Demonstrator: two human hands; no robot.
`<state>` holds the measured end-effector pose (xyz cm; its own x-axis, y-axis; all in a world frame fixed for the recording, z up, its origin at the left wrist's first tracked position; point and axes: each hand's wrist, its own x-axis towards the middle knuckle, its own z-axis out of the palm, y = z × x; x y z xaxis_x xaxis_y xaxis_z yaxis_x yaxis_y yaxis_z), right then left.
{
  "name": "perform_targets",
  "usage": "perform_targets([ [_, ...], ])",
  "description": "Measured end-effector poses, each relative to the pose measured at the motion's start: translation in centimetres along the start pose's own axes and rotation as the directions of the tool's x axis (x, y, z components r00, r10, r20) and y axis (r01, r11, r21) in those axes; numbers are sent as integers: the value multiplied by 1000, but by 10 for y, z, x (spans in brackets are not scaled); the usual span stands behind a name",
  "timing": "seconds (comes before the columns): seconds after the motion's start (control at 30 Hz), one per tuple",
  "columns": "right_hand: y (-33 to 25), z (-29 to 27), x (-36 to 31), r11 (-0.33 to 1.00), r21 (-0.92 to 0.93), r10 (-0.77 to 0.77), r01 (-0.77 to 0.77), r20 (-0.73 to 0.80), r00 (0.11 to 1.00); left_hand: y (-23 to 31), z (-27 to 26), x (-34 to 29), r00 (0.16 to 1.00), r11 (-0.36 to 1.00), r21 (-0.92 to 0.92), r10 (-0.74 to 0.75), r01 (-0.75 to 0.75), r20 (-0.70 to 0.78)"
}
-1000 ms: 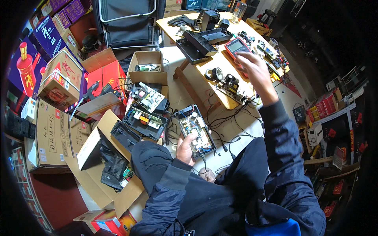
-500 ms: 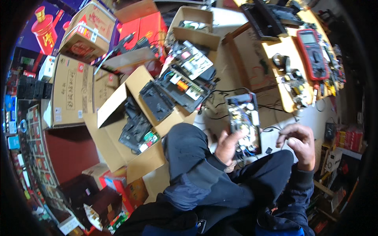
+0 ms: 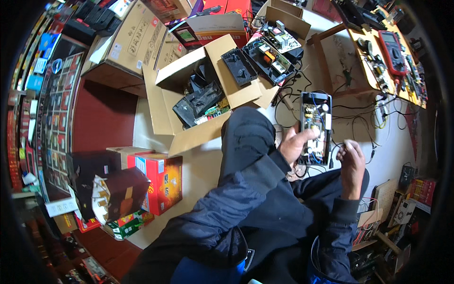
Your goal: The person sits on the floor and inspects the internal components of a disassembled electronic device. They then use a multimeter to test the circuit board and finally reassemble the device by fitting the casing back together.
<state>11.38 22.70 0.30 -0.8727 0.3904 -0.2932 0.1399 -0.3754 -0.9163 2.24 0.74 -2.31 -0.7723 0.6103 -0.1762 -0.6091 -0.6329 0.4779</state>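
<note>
Although the black case (image 3: pixel 310 98) is already opened, its circuit board (image 3: pixel 310 115) is still seated inside; the case is grasped by the left hand (image 3: pixel 293 145) before the legs (image 3: pixel 247 142). Some components are covered by the thumb (image 3: pixel 305 137); whether anything is pinched by the curled right hand (image 3: pixel 352 161) cannot be told.

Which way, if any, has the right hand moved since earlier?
Yes. The right hand was at the red multimeter on the table; now it is below and left of that in the view, just right of the open black case.
</note>
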Motion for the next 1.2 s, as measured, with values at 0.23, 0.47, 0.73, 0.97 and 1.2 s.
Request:
perform_targets([
  [0.23, -5, -7, -10, 995, -29, -95, 95, 11, 995, 12, 65, -15, 998, 999, -23, -28, 27, -48],
  [0.47, 7, -58, -18, 995, -82, -61, 53, -94, 994, 32, 85, 27, 998, 997, 42, -65, 66, -27],
  [0.73, 15, -2, 69, 984, -76, -171, 160, -172, 970, 41, 47, 13, 991, 998, -61, -25, 17, -131],
  [0.97, 15, 135, 179, 864, -354, -300, 358, 211, 930, 70, 11, -5, 992, 986, -165, 3, -24, -127],
  [1.2, 78, 194, 233, 724, -392, -118, 567, 739, 663, 86, -8, -15, 976, 995, -58, 73, -86, -205],
])
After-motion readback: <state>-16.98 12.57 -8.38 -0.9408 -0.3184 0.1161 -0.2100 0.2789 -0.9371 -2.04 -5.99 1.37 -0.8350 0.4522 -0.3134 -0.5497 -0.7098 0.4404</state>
